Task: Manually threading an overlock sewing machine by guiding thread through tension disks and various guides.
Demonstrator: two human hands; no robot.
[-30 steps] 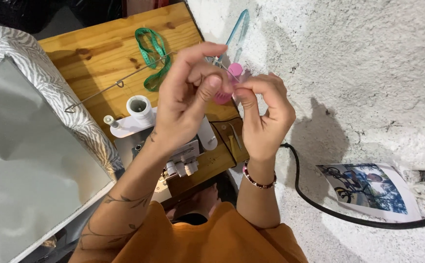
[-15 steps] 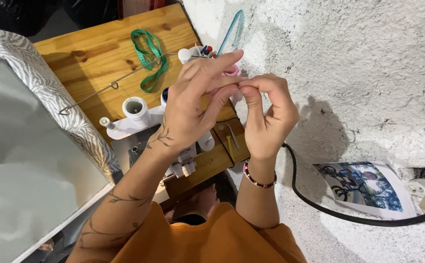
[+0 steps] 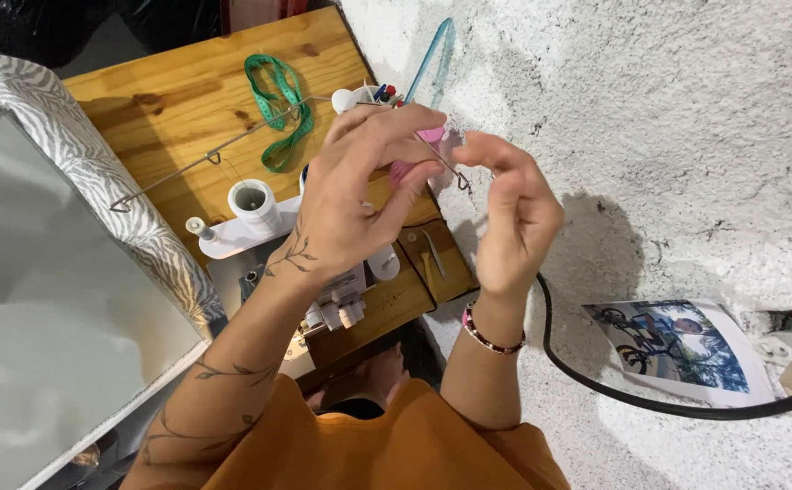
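**Threading at the wire guide, not yet finished**

Our left hand (image 3: 359, 195) pinches at the thin wire guide (image 3: 450, 171), fingers closed, with a pink spool (image 3: 407, 171) behind it. Our right hand (image 3: 514, 213) hovers at three o'clock, loosely open, holding nothing we can make out. Whether thread passes the hook is unclear. At nine o'clock stands a white spool (image 3: 252, 205); at eleven lies a green measuring tape (image 3: 278, 104).
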